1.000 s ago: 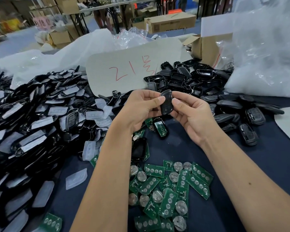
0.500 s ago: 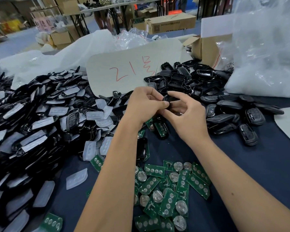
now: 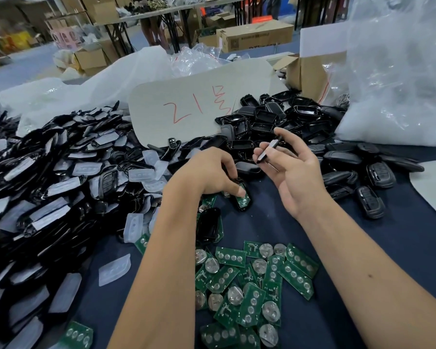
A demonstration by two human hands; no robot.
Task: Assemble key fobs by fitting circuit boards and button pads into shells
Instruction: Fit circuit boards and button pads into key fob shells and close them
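1. Between your right fingers (image 3: 264,149) sits a thin shell half (image 3: 267,150), seen edge-on and raised above the cloth; your right hand (image 3: 295,177) pinches it near its lower end, the other fingers loosely spread.
2. Under your left hand (image 3: 209,172), the thumb and fingertips curl down onto a shell (image 3: 241,200) that lies on the cloth (image 3: 363,248) with a green board (image 3: 242,197) seated in it. You seem to be gripping it at its near edge, though whether it has lifted off the cloth I cannot tell.
3. My reading: the board is in, and you are at the closing step, base below, cover in your right hand.
4. Next, you would need to turn the cover flat, line its outline up with the base and press the two together evenly; a skewed start may leave the seam unclosed.
5. Near you lies the loose board heap (image 3: 249,285); to the left the pile of pads (image 3: 61,185); beyond your hands the empty shells (image 3: 275,114), and finished fobs (image 3: 370,195) to the right.
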